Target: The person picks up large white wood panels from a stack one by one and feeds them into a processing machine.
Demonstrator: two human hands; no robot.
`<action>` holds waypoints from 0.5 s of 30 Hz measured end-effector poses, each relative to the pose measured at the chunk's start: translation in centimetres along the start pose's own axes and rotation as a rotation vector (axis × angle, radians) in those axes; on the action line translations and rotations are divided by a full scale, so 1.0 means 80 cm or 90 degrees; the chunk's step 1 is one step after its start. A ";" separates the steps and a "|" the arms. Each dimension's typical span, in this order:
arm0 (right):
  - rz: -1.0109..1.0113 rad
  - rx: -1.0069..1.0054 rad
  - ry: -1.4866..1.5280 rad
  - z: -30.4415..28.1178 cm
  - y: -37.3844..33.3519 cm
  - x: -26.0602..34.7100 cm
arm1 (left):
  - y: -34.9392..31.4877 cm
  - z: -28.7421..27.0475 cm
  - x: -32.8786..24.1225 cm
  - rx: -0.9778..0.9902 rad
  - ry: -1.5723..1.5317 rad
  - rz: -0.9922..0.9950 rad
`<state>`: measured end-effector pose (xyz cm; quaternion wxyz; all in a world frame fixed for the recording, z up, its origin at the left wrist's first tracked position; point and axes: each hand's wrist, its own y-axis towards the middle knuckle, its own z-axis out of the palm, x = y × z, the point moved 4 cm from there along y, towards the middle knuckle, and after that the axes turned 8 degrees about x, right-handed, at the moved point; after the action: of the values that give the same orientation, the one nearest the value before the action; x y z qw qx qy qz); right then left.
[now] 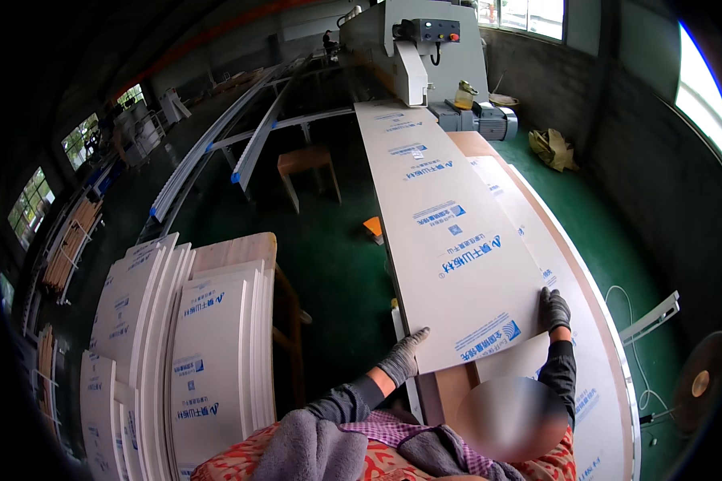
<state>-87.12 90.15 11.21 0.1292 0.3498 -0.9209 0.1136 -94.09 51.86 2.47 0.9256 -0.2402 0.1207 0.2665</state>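
Note:
A long white panel (449, 240) with blue print stretches away from me, its far end at the machine. My left hand (403, 358), in a grey glove, holds the panel's near left corner, its thumb over the edge. On the right long edge, near the same end, my right hand (553, 310) in a dark grey glove grips the panel, fingertips at the edge. Beneath and to the right lie more white panels (594, 385) on a stack with a brown board showing at its side. The undersides of both hands are hidden.
A large grey machine (457, 68) with a control box (431, 32) and a motor (496, 122) stands ahead. Cut white panels (208, 353) are stacked at left, near a wooden stool (306, 160). Metal rails (217, 144) run beyond. A round disc (702, 381) stands at right.

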 end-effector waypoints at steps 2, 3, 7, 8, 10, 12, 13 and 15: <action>-0.001 -0.038 -0.013 0.008 -0.051 -0.029 | -0.043 -0.010 0.025 -0.010 0.020 -0.003; 0.020 -0.012 -0.016 0.012 -0.081 -0.036 | -0.069 -0.016 0.038 -0.019 0.029 -0.005; 0.026 -0.021 -0.012 0.042 -0.218 -0.060 | -0.188 -0.060 0.043 -0.077 0.209 0.030; 0.040 -0.001 0.007 0.056 -0.271 -0.043 | -0.222 -0.090 0.036 -0.129 0.278 0.097; 0.010 0.063 0.030 0.087 -0.353 -0.029 | -0.291 -0.142 0.012 -0.171 0.369 0.120; -0.077 0.031 0.118 0.126 -0.439 -0.032 | -0.357 -0.171 -0.028 -0.256 0.571 0.199; -0.055 0.209 0.417 0.168 -0.481 -0.031 | -0.380 -0.217 -0.049 -0.344 0.602 0.255; 0.069 0.333 0.601 0.284 -0.544 -0.065 | -0.434 -0.243 -0.089 -0.436 0.705 0.278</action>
<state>-57.64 54.80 -6.68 0.4311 0.2334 -0.7204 0.4905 -82.67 13.08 1.57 0.5247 -0.5903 0.5305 0.3080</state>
